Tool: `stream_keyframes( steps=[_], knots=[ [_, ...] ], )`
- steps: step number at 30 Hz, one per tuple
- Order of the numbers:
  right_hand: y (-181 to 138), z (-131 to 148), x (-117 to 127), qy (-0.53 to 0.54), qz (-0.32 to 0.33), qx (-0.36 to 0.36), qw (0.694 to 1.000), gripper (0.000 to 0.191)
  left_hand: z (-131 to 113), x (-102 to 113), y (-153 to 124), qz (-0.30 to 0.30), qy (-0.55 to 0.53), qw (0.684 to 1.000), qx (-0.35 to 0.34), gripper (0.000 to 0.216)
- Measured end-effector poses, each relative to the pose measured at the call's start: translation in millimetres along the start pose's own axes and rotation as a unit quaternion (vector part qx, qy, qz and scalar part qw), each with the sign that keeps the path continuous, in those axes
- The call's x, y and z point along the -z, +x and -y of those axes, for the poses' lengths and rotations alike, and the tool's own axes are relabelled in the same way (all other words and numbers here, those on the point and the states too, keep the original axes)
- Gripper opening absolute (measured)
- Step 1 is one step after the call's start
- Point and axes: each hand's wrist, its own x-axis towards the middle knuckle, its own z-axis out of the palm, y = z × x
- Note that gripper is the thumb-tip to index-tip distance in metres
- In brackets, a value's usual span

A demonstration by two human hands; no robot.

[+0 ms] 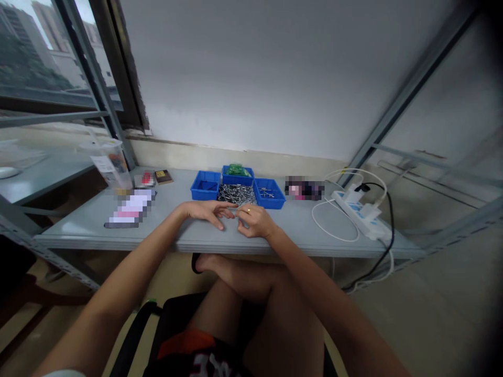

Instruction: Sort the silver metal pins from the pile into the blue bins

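Both my hands rest on the grey table (78, 225) near its front edge, fingertips meeting. My left hand (208, 212) lies with fingers stretched toward the right. My right hand (253, 220), with a ring on one finger, is curled and pinches a small pale part that I cannot make out. Just behind the hands lies a pile of small metal screws (236, 193). Around the pile stand three blue bins: one at the left (205, 186), one at the back with green parts (237, 174), one at the right with a few metal pieces (269, 193).
A white power strip (359, 212) with plugs, white and black cables lies at the right. A clear plastic container (110, 165), small boxes and papers sit at the left. Metal shelf posts rise on both sides; a window is at the left. My crossed legs are under the table.
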Motion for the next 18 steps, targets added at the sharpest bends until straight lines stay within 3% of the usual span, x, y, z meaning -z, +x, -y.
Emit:
stream_keyframes(
  steps=[4,6,9,12,18],
  knots=[
    [10.7,0.1,-3.3,0.025,0.045,0.001,0.999,0.027,-9.3,-6.9,9.8,-0.096,0.215,0.972,0.011,0.070],
    [18.7,1.4,-7.2,0.036,0.053,-0.016,0.998,0.026,-15.3,-12.5,16.6,-0.156,0.337,0.929,0.010,0.052],
    [31.8,3.8,-12.9,0.046,0.066,-0.036,0.996,0.023,-24.3,-19.3,27.3,-0.183,0.471,0.863,-0.002,0.031],
    [42.9,5.4,-13.1,0.036,0.077,-0.049,0.995,0.025,-29.4,-22.5,35.8,-0.190,0.539,0.821,-0.002,0.021],
    [45.8,16.0,-5.1,-0.025,0.115,-0.086,0.989,0.031,-24.9,-33.2,35.7,-0.265,0.600,0.751,0.076,0.014]
  ],
)
